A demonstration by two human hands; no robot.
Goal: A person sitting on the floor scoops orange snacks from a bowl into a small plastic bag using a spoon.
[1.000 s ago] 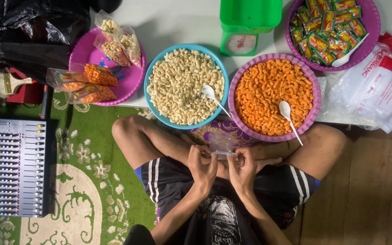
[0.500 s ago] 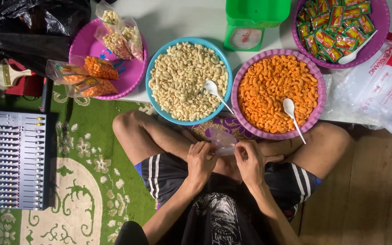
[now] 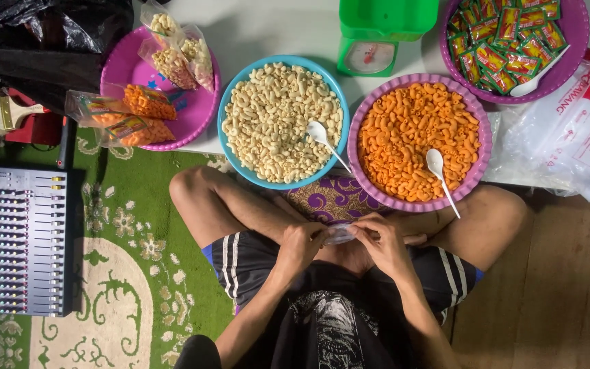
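Four round bowls sat on the white counter (image 3: 274, 27): one blue bowl (image 3: 230, 147) of pale puffs, two purple, one pink, and three white spoons among them. Low over the lap, the left hand (image 3: 300, 246) and right hand (image 3: 380, 240) each pinched one small clear plastic bag (image 3: 339, 233) between them. The thin, slippery film could well have slid from those fingertips or torn if tugged apart.

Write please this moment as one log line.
left hand + right hand: pinch clear plastic bag | over lap | orange macaroni bowl ahead
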